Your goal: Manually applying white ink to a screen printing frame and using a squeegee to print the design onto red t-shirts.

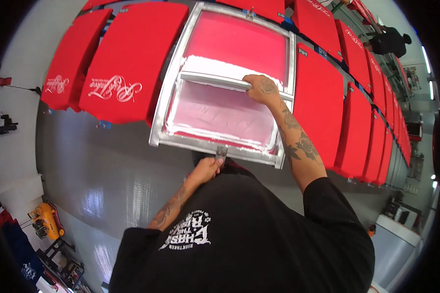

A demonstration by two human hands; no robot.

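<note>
Already we have our right hand (260, 88) clamped on the squeegee (215, 80) midway down the framed screen (167, 105), white ink spread, the left hand (206, 168) pinching its near-edge clamp (221, 152), lower half seemingly left.

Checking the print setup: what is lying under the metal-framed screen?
The screen frame covers its spot in the row of red panels. Only pink mesh and white ink show; whatever lies beneath is hidden.
</note>
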